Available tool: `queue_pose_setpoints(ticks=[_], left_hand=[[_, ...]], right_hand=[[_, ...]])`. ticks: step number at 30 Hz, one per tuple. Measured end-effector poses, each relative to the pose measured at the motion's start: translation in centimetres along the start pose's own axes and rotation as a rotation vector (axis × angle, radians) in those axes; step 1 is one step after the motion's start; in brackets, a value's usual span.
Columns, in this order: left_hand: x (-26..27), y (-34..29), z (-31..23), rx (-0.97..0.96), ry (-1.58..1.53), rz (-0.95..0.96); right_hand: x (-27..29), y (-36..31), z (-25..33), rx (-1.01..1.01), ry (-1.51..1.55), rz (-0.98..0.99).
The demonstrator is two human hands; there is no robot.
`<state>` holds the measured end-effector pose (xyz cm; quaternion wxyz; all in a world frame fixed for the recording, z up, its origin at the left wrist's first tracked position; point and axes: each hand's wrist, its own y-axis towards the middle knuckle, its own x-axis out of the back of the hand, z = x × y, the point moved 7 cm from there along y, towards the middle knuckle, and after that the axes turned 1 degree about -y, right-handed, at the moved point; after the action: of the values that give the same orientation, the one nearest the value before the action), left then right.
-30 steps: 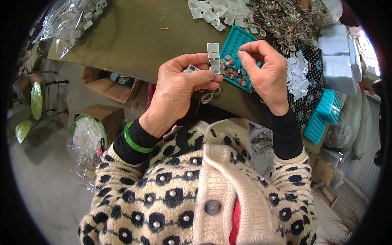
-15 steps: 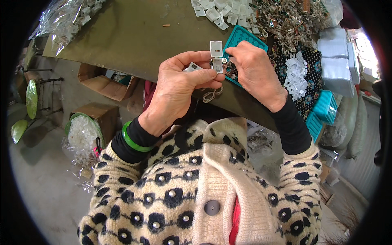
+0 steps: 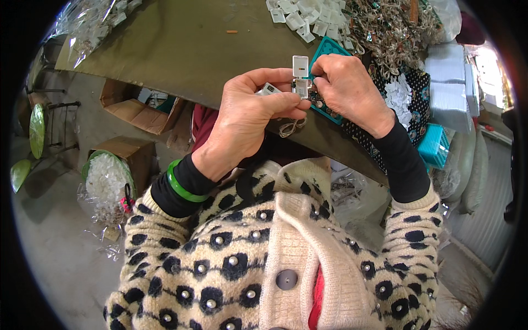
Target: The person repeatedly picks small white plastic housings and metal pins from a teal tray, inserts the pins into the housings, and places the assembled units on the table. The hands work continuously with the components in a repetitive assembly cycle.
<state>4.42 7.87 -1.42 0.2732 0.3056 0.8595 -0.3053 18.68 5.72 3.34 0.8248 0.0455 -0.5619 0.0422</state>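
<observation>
Soft light, blown-out glare at upper right, fisheye-bent edges, black vignette

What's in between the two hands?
The head view shows a small open white case between the left hand and the right hand, with part of a teal tray beyond.

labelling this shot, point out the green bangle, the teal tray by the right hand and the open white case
Green bangle (image 3: 176,188): head view, on its band
Teal tray (image 3: 330,49): head view, on its far end
Open white case (image 3: 300,65): head view, on its upper half
</observation>
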Motion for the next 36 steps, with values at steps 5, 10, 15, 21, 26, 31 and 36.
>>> queue_pose_setpoints(ticks=[5,10,15,21,26,31,36], left_hand=[[0.0,0.0,0.1,-0.003,0.018,-0.014],[-0.3,0.1,0.0,-0.024,0.041,0.007],[-0.1,0.0,0.0,-0.014,0.02,-0.002],[-0.3,-0.2,0.1,-0.01,0.02,-0.017],[-0.6,-0.8,-0.1,-0.044,0.028,-0.045],[-1.1,-1.0,-0.4,-0.024,0.046,-0.004],[-1.6,-1.1,-0.4,-0.026,0.064,0.021]], right_hand=[[0.8,-0.6,0.5,0.077,0.039,-0.164],[-0.1,-0.1,-0.4,-0.081,0.016,-0.033],[1.6,-0.6,0.9,-0.167,0.199,-0.19],[1.8,-3.5,4.5,-0.061,0.331,-0.515],[1.0,-4.1,4.6,-0.021,0.361,-0.577],[1.8,-4.6,4.7,0.048,0.345,-0.598],[2.8,-5.4,4.8,0.067,0.261,-0.673]])
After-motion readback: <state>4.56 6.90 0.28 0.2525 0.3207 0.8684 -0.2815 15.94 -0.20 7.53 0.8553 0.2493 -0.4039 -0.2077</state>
